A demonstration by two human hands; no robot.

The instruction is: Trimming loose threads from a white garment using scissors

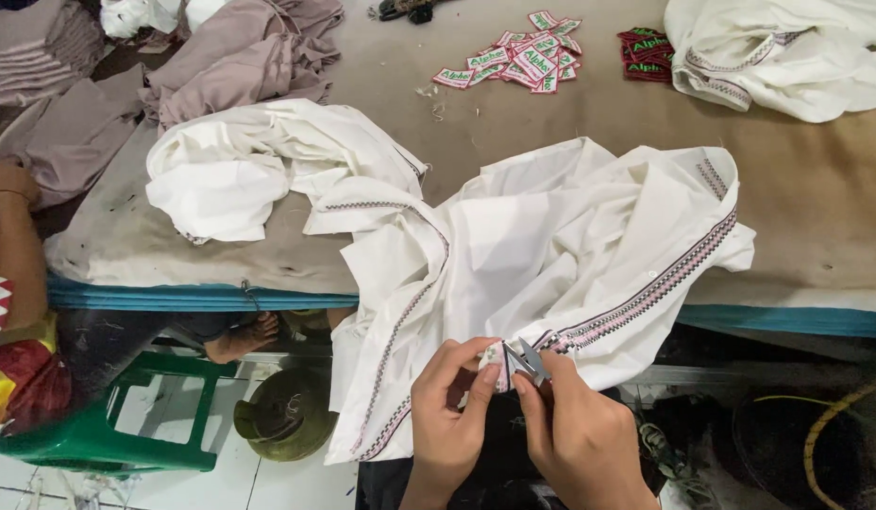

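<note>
Both hands (513,416) pinch white shirt (570,246), patterned trim, crumpled.

left hand (449,408) pinching, right hand (578,427) gripping, fingertips meeting.

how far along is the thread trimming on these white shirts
Possibly done: one white shirt lies bunched on the table, though I cannot see its seams. In hand: the left hand pinches the trimmed edge of the open shirt while the right hand works small snips at it. Left, perhaps: the rest of that patterned edge, another white shirt at the far corner, and the loose labels.
</note>
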